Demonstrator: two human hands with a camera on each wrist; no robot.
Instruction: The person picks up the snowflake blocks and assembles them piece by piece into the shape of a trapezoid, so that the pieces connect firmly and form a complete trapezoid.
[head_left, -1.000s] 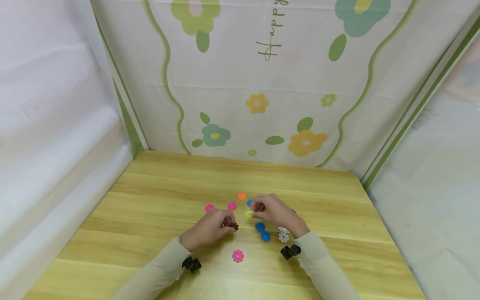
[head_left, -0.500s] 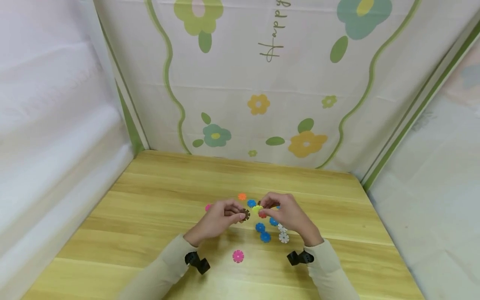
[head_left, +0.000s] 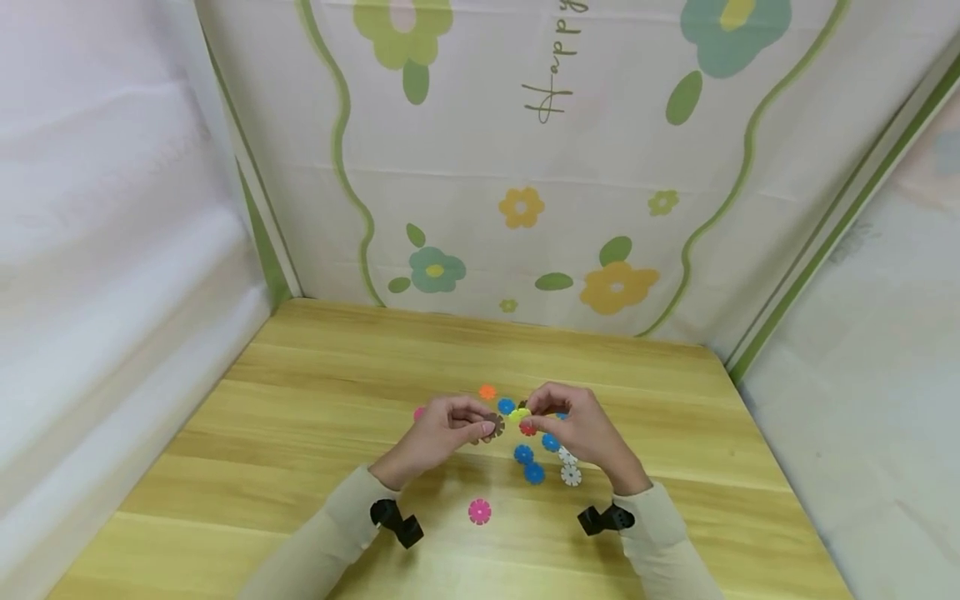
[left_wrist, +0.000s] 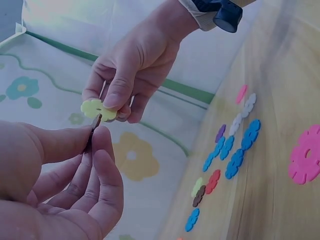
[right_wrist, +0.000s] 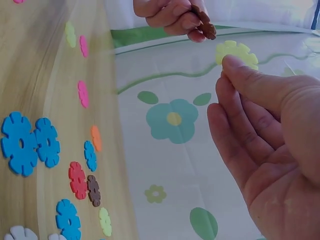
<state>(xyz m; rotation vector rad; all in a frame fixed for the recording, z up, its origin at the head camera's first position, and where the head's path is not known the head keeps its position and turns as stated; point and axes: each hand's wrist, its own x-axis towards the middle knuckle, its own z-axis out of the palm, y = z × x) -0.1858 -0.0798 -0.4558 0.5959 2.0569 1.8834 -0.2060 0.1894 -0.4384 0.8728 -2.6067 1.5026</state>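
Worked in the air above the wood-grain counter (head_left: 337,350). Held the left hand (head_left: 442,429) at nine o'clock and the right hand (head_left: 573,421) at three. Had left fingers clamped on a brown disc (head_left: 497,425) and right fingers clamped on a yellow disc (head_left: 517,414), edges near but apart; seemingly gripped both, but not yet joined. Saw on the counter, from there, a blue pair (head_left: 528,463) at five o'clock and a white pair (head_left: 571,471) at four; could not tell whether interlocked or merely touching. Saw loose an orange disc (head_left: 488,392) at eleven and a pink disc (head_left: 480,512) past six. Judged most joining left to do.
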